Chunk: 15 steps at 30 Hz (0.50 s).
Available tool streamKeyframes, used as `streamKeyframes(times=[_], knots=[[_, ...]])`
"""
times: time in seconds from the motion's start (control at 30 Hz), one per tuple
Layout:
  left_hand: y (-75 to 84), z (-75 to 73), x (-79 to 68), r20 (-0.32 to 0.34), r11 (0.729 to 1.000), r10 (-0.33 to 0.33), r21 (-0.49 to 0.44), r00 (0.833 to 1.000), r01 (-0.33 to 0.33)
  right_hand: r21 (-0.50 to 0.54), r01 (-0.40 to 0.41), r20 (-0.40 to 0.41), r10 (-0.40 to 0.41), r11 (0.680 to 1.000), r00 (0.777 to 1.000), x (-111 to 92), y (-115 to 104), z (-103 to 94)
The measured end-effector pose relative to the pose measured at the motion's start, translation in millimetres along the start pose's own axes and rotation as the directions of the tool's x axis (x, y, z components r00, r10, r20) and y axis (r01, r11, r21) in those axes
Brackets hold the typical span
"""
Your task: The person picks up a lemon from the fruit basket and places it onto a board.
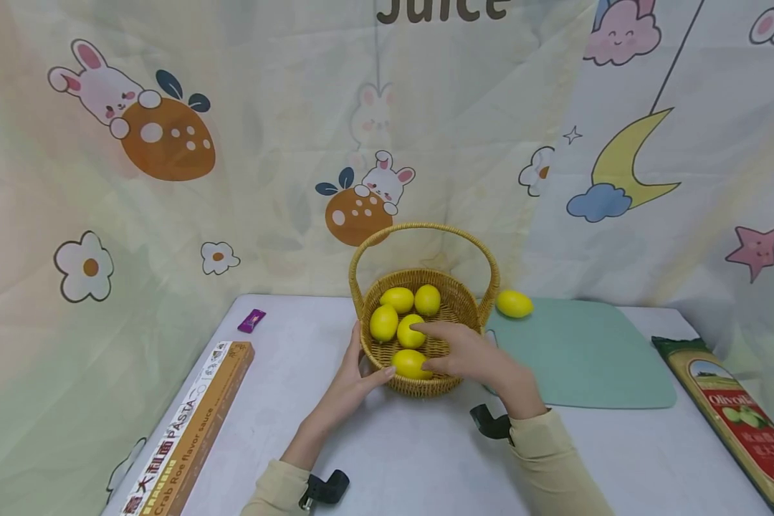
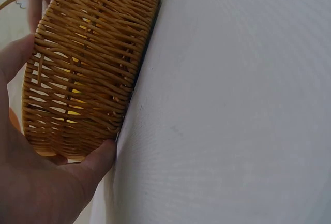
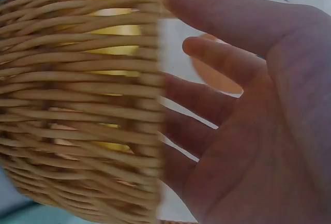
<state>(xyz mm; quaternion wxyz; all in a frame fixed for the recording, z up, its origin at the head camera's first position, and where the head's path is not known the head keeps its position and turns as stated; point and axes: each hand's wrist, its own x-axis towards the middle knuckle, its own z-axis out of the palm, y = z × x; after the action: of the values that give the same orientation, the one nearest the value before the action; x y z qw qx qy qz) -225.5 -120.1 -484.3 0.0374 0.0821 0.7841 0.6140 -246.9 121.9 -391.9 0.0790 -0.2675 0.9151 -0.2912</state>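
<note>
A wicker basket (image 1: pixel 423 387) with a tall arched handle stands on the table and holds several yellow lemons (image 1: pixel 396 299). My left hand (image 1: pixel 345 380) grips the basket's left side, its thumb at the front rim; the left wrist view has one finger low by the tabletop. Over the basket's front right rim reaches my right hand (image 1: pixel 467 355). Its fingertips are right at the middle lemon (image 1: pixel 411 332), and the thumb is at the front lemon (image 1: pixel 408 364). In the right wrist view, that hand's fingers (image 3: pixel 227 63) are spread apart behind the wicker wall, partly hidden.
Another lemon (image 1: pixel 514 304) lies beside the basket, at the back edge of a green mat (image 1: pixel 587 358). An olive-labelled packet (image 1: pixel 735 416) lies at the right. A long pasta box (image 1: pixel 193 430) and a small purple packet (image 1: pixel 251 320) lie at the left. Behind hangs a printed cloth (image 1: pixel 277 143).
</note>
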Motion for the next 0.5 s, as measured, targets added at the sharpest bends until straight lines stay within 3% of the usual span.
streamKeyframes(times=[0.33, 0.5], knots=[[1.1, -1.5, -1.3, -0.003, 1.0, -0.009, -0.001, 1.0, 0.009, 0.03, 0.103, 0.052, -0.104, 0.994, 0.993, 14.5, 1.2, 22.8], [0.2, -0.7, -1.3, 0.002, 1.0, -0.016, -0.011, 1.0, 0.016, -0.017, 0.07, 0.074, -0.069, 0.997, 0.995, 18.1, -2.4, 31.1]])
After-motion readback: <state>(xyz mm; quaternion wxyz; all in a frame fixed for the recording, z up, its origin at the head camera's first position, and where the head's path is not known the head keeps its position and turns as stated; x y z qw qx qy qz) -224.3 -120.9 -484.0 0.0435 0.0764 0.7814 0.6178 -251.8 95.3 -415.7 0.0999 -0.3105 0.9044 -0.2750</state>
